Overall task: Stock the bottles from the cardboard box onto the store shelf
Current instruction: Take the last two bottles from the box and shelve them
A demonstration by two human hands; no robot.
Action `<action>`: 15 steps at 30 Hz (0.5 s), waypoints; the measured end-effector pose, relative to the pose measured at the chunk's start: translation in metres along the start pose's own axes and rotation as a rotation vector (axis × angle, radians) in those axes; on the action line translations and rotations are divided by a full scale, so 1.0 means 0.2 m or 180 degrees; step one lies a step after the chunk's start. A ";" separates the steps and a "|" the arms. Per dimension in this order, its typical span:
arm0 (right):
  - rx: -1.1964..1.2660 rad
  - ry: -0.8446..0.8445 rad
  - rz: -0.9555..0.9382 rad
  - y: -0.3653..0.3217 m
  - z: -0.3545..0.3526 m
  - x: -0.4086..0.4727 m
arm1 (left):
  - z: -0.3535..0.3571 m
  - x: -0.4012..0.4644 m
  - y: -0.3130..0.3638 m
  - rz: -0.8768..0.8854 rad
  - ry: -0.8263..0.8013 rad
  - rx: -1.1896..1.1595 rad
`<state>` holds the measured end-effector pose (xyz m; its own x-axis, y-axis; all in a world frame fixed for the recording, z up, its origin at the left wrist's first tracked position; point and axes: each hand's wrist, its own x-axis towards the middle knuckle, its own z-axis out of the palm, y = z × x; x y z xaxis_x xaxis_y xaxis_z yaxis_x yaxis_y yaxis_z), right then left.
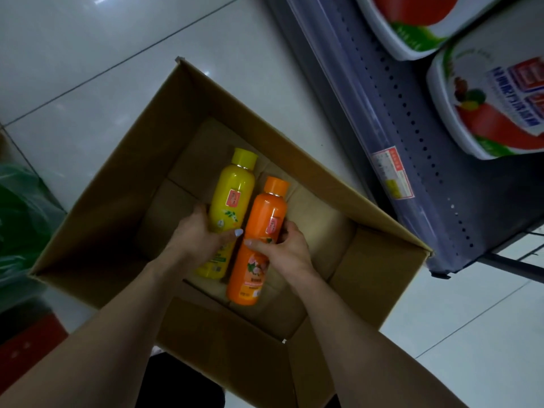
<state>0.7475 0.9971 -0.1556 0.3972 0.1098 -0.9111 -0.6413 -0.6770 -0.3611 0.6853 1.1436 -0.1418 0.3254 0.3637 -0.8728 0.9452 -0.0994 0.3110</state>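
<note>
Head view, left hand [196, 234] clasping yellow bottle [232, 201], right hand [286, 251] clasping orange bottle [262, 231]; box [117, 184] beside shelf [435, 184]

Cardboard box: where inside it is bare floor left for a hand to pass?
Inside the cardboard box, bare floor lies left of the yellow bottle and right of the orange bottle. The middle is crowded: the left hand and the right hand grip the bottles there.

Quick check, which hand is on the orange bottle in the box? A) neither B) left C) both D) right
D: the right hand wraps the orange bottle, while the left hand grips the yellow bottle beside it inside the cardboard box.
</note>
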 end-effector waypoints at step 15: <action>-0.0197 -0.0289 -0.0180 -0.19 -0.34 -0.54 | -0.21 -0.52 0.05 0.0063 -0.0516 -0.0629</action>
<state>0.7739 0.9610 -0.0308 0.3688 0.2126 -0.9049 -0.5766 -0.7113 -0.4021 0.6592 1.1447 -0.0322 0.3587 0.2086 -0.9098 0.9203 0.0838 0.3821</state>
